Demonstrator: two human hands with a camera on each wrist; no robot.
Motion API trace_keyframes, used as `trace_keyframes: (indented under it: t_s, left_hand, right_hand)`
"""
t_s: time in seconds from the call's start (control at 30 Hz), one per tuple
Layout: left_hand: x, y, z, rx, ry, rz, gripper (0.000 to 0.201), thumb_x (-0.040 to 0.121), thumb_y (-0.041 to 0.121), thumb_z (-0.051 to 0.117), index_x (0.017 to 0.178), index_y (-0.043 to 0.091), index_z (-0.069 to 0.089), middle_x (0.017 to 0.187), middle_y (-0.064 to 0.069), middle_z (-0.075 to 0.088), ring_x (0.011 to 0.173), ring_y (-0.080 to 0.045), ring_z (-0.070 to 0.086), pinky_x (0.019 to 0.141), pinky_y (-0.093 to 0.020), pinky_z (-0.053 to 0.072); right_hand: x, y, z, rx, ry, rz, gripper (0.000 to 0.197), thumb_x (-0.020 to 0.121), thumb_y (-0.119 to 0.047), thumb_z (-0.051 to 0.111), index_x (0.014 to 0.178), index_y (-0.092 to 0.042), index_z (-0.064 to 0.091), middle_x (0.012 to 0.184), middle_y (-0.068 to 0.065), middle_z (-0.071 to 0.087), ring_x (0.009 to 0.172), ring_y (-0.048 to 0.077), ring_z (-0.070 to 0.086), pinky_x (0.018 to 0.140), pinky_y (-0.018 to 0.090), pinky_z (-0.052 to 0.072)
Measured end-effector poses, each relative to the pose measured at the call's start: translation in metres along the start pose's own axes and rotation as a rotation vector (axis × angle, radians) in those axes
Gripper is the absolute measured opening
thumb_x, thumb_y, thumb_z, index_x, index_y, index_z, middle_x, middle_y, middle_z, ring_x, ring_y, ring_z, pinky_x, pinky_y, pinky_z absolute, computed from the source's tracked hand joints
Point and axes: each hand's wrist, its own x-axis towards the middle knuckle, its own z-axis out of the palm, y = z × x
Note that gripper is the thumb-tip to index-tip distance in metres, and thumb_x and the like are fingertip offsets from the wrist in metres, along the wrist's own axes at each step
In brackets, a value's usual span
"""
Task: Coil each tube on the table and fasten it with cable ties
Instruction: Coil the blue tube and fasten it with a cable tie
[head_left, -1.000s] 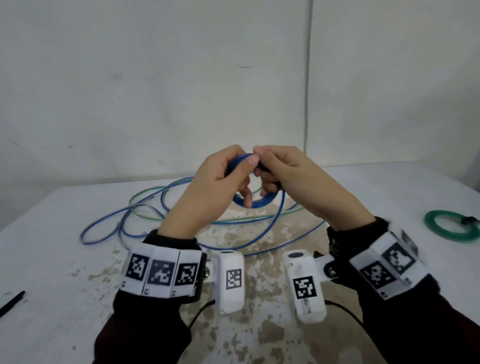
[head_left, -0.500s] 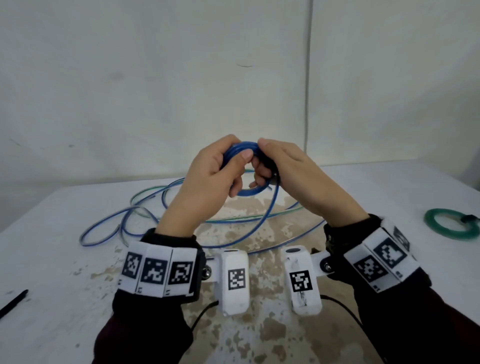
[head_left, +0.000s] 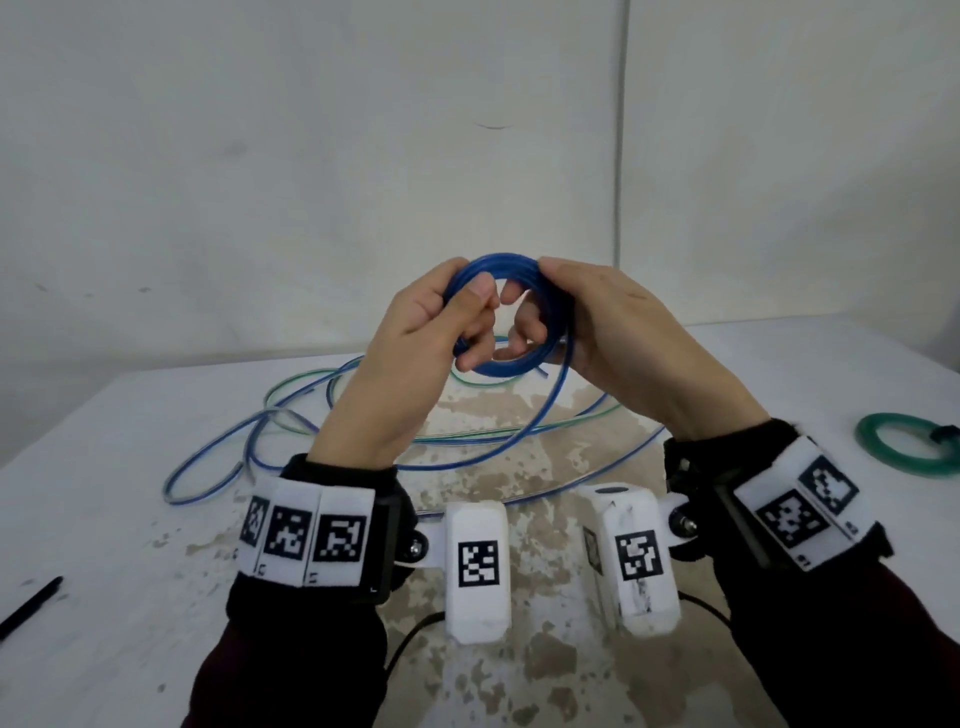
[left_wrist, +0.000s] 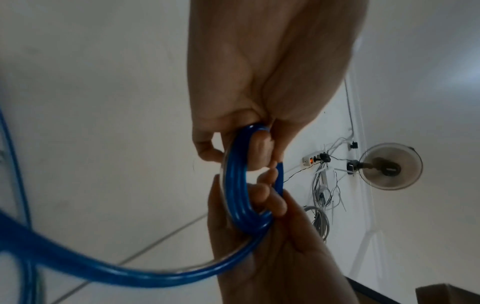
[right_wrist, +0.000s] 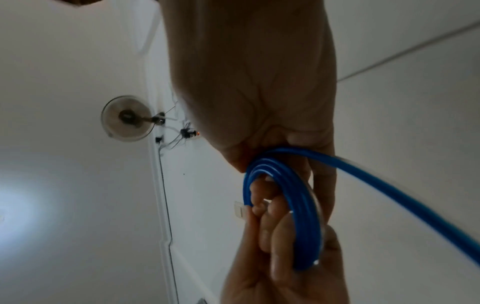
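Note:
A small coil of blue tube (head_left: 500, 261) is held up above the table between both hands. My left hand (head_left: 472, 322) grips the coil's left side, thumb on the front and fingers curled through the ring. My right hand (head_left: 540, 299) grips the right side in the same way. A short free end (head_left: 543, 371) pokes out under the coil. From the right side the rest of the blue tube (head_left: 519, 436) hangs down to loose loops on the table. In the wrist views the coil (left_wrist: 236, 185) (right_wrist: 298, 205) shows several turns side by side.
Loose blue tube (head_left: 208, 467) and a thin green tube (head_left: 296, 382) lie looped on the worn white table (head_left: 130, 597) behind my wrists. A tied green coil (head_left: 883, 447) sits at the right edge. A black cable tie (head_left: 31, 605) lies far left.
Both hands have lifted the blue coil higher and moved slightly apart to its two sides, so the ring now shows open between them.

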Motion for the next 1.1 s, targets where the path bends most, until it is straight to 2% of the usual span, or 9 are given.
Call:
trace_keyframes:
  t_s: [0.1, 0.17, 0.27, 0.37, 0.47, 0.63, 0.77, 0.9, 1.1]
  left_hand:
    - [-0.001, 0.000, -0.003, -0.072, -0.108, -0.060, 0.018, 0.096, 0.018, 0.043, 0.085, 0.007, 0.053, 0.069, -0.012, 0.036, 0.054, -0.016, 0.046, 0.062, -0.022, 0.042]
    - [-0.002, 0.000, -0.005, -0.047, -0.168, -0.114, 0.019, 0.095, 0.018, 0.045, 0.089, 0.005, 0.058, 0.066, -0.005, 0.046, 0.063, -0.021, 0.060, 0.073, -0.027, 0.049]
    - [-0.004, -0.001, -0.005, 0.062, -0.136, -0.133, 0.018, 0.098, 0.012, 0.047, 0.102, 0.004, 0.064, 0.071, -0.003, 0.062, 0.079, -0.022, 0.068, 0.082, -0.025, 0.051]
    - [-0.005, -0.001, -0.005, 0.086, -0.104, -0.116, 0.020, 0.096, 0.008, 0.049, 0.105, 0.001, 0.066, 0.084, -0.011, 0.072, 0.087, -0.023, 0.070, 0.085, -0.028, 0.054]
    - [-0.006, 0.002, -0.007, 0.044, -0.076, -0.119, 0.021, 0.094, 0.008, 0.052, 0.106, -0.002, 0.065, 0.090, -0.016, 0.074, 0.088, -0.027, 0.071, 0.082, -0.032, 0.057]
    - [-0.004, 0.003, -0.003, -0.032, 0.065, -0.047, 0.013, 0.094, 0.008, 0.053, 0.095, 0.003, 0.065, 0.080, -0.007, 0.075, 0.079, -0.019, 0.073, 0.070, -0.025, 0.056]
    - [-0.005, 0.003, -0.005, 0.004, -0.100, -0.077, 0.016, 0.096, 0.006, 0.047, 0.097, 0.002, 0.063, 0.084, -0.010, 0.073, 0.085, -0.025, 0.071, 0.082, -0.025, 0.052]
    - [-0.004, 0.001, 0.000, 0.080, -0.134, -0.095, 0.021, 0.099, 0.010, 0.044, 0.104, 0.001, 0.062, 0.076, -0.007, 0.069, 0.074, -0.017, 0.067, 0.078, -0.019, 0.049]
    - [0.000, -0.001, 0.000, 0.087, 0.043, 0.049, 0.017, 0.099, 0.011, 0.045, 0.095, 0.000, 0.057, 0.066, 0.000, 0.061, 0.059, -0.011, 0.059, 0.068, -0.017, 0.046]
  right_hand:
    - [-0.003, -0.003, -0.006, -0.062, -0.036, -0.025, 0.037, 0.105, -0.021, 0.029, 0.084, -0.007, 0.056, 0.057, -0.002, 0.031, 0.055, 0.014, 0.040, 0.073, 0.036, 0.053]
    - [-0.005, -0.004, -0.007, -0.225, -0.037, -0.062, 0.036, 0.104, -0.021, 0.032, 0.080, -0.008, 0.056, 0.056, -0.005, 0.031, 0.054, 0.013, 0.036, 0.068, 0.032, 0.048]
    - [-0.005, -0.005, -0.006, -0.410, 0.002, -0.097, 0.038, 0.103, -0.019, 0.036, 0.070, -0.013, 0.052, 0.052, -0.008, 0.037, 0.049, 0.010, 0.036, 0.059, 0.025, 0.043]
    - [-0.005, -0.006, -0.009, -0.504, 0.007, -0.092, 0.037, 0.103, -0.020, 0.038, 0.069, -0.013, 0.051, 0.052, -0.007, 0.039, 0.048, 0.009, 0.037, 0.053, 0.019, 0.040]
    - [-0.006, -0.005, -0.012, -0.423, -0.007, -0.058, 0.032, 0.102, -0.021, 0.039, 0.075, -0.010, 0.052, 0.054, -0.005, 0.040, 0.050, 0.011, 0.039, 0.055, 0.020, 0.042]
    - [-0.002, -0.002, -0.015, -0.114, 0.007, 0.029, 0.039, 0.103, -0.029, 0.033, 0.080, -0.009, 0.056, 0.055, -0.002, 0.049, 0.056, 0.016, 0.053, 0.068, 0.030, 0.052]
    - [-0.007, -0.005, -0.017, -0.130, -0.049, 0.010, 0.037, 0.103, -0.027, 0.034, 0.074, -0.009, 0.048, 0.054, -0.003, 0.029, 0.049, 0.012, 0.034, 0.063, 0.026, 0.050]
    - [-0.006, -0.004, -0.012, -0.271, -0.020, -0.004, 0.038, 0.103, -0.027, 0.036, 0.073, -0.007, 0.050, 0.060, 0.006, 0.031, 0.051, 0.014, 0.030, 0.055, 0.021, 0.043]
    - [-0.001, 0.000, -0.013, -0.123, 0.007, 0.005, 0.039, 0.103, -0.027, 0.033, 0.082, -0.007, 0.059, 0.060, 0.001, 0.053, 0.062, 0.016, 0.057, 0.073, 0.030, 0.054]
